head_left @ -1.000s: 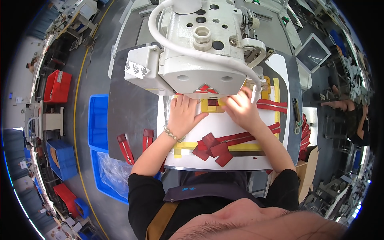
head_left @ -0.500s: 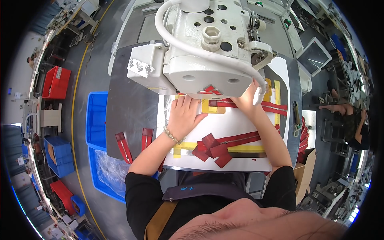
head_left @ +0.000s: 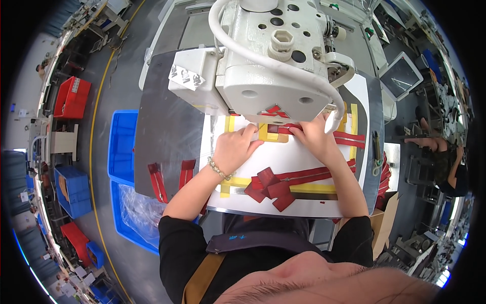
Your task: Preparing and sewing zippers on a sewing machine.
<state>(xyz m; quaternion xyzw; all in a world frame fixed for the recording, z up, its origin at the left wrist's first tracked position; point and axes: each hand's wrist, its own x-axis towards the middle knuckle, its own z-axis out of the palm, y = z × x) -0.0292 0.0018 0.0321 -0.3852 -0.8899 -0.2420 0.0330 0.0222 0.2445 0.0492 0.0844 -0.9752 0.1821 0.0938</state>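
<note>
Factory floor surrounds a grey metal surface [head_left: 162,147], with blue bins [head_left: 124,147] at nine o'clock of it and a red crate [head_left: 72,97] farther off at ten o'clock.

Head view: a white sewing machine [head_left: 273,66] fills the twelve o'clock part of the picture. Below it lies a white template board [head_left: 298,157] edged with yellow tape. The left hand [head_left: 234,148] lies flat on the board, fingers spread and holding nothing, its fingertips pressing the yellowish piece [head_left: 276,133] just under the machine head, probably to keep it from sliding. The right hand [head_left: 313,138] sits at three o'clock of the left, fingers curled narrow onto the red zipper strip [head_left: 349,138], likely steering it toward the needle. A bundle of red zipper pieces [head_left: 273,183] rests at six o'clock of the hands, and two more red strips [head_left: 172,177] lie at eight o'clock on the bare metal. Scissors [head_left: 375,149] lie at the three o'clock edge.

Against the earlier frames, the left hand has slid toward three o'clock, closer to the right hand, and the camera has leaned in over the machine.
</note>
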